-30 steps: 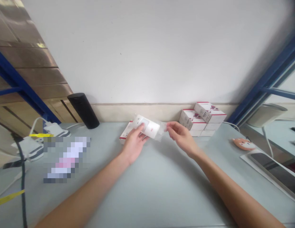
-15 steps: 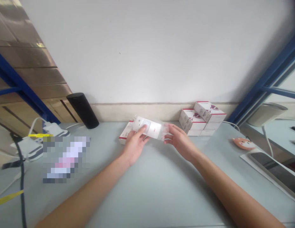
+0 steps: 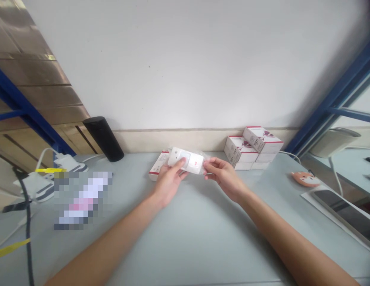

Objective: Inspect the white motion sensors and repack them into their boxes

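Note:
A white oblong device [image 3: 195,162] that looks like a motion sensor, with a small red mark on it, lies inside a clear plastic bag [image 3: 205,168]. My left hand [image 3: 168,184] is closed around its left part, thumb across the top face. At the bag's right end, the fingers of my right hand [image 3: 225,174] pinch the loose plastic. The device is held tilted above the table. Behind my left hand a white box with red edges [image 3: 156,166] rests on the table, partly covered by the hand and the bag.
Several white and red boxes [image 3: 241,153] are stacked by the wall at right. A black cylinder [image 3: 104,139] stands at back left, near power strips and chargers [image 3: 68,162]. An orange animal-faced item [image 3: 306,178] and a dark flat device [image 3: 342,212] lie on the right.
My right hand's fingers have closed from a looser curl into a pinch on the bag's end. The bagged device has shifted very slightly; my left hand keeps its hold.

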Motion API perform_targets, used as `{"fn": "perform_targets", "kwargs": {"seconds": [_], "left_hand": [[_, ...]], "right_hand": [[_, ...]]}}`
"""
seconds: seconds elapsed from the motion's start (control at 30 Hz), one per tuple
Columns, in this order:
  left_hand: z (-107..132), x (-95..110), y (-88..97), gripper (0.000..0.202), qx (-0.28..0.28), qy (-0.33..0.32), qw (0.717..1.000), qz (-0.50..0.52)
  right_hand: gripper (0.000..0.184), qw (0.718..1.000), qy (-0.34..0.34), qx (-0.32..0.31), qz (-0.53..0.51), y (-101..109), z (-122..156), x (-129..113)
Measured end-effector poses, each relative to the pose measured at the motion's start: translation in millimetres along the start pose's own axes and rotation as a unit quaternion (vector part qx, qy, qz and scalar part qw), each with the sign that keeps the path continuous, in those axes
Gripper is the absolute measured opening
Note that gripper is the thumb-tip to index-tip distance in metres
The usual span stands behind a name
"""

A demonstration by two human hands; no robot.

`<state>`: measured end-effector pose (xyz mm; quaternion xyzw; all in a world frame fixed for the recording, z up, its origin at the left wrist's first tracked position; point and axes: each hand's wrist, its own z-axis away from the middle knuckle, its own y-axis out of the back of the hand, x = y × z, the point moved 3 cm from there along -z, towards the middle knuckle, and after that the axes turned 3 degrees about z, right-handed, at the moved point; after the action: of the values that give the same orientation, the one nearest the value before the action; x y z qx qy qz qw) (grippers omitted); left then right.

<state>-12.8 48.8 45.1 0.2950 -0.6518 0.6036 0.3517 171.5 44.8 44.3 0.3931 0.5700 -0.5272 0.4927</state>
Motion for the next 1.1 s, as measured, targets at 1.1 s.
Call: {"fn": "perform_targets", "kwargs": {"seconds": [1.1], "left_hand": [[7,10,11.7,0.031,-0.002,-0.148,0.899,-0.412]], "right_hand": [[0.032,0.986,0.040,-0.009,0.164,37,-8,-15]]}}
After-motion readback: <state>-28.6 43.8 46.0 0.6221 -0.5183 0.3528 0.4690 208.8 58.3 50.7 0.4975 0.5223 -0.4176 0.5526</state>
